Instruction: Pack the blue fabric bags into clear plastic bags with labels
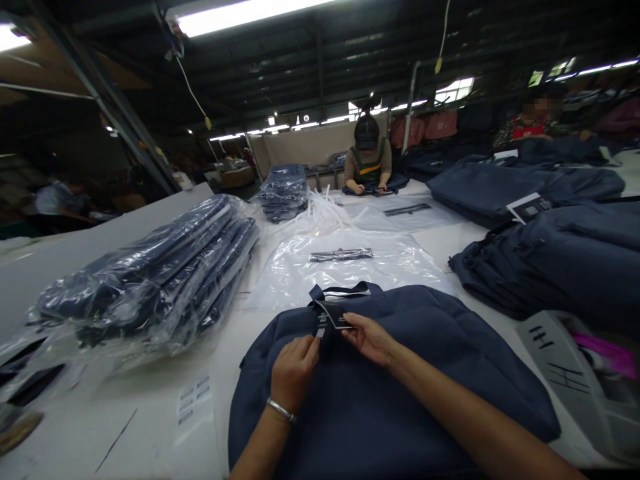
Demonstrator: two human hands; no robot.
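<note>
A navy blue bag (pixel 400 400) lies flat on the table in front of me, its webbing handle (pixel 370 288) at the far edge. My right hand (pixel 367 337) pinches a dark hang tag (pixel 330 313) near the handle, thumb on its lower right corner. Just left of it, my left hand (pixel 295 367), with a silver bangle (pixel 281 409) at the wrist, is closed on a narrow dark strip with white print (pixel 323 323). Whether that strip is joined to the tag is hard to make out.
Bagged navy bags (pixel 160 267) are stacked at left, another stack (pixel 283 192) beyond. Clear plastic bags (pixel 345 267) lie ahead. Unwrapped navy bags (pixel 560 253) are piled at right above a grey bin (pixel 565 373). A label sheet (pixel 194 400) lies left; a co-worker (pixel 369 153) sits opposite.
</note>
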